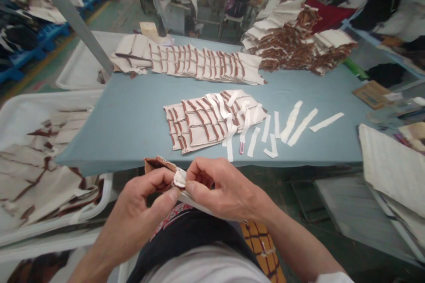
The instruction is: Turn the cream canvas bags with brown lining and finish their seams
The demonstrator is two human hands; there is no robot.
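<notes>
Just off the table's front edge, both my hands pinch a cream fabric piece with brown edging (161, 162). My left hand (141, 205) grips it between thumb and fingers, near a bunched white bit (179, 177). Close against it, my right hand (226, 188) pinches the other side of the same piece, its fingers curled. Part of the fabric is hidden behind the hands. Beyond them lies a group of overlapping cream pieces with brown edges (202, 126). White strips (292, 121) are scattered over and beside that group, near a small pink-purple tool (241, 147).
A row of overlapping fabric pieces (206, 64) runs along the far side of the blue-covered table (133, 124). A tall fabric pile (285, 35) stands at back right. White bins (49, 97) with fabric are at left. A cardboard box (372, 94) lies at right.
</notes>
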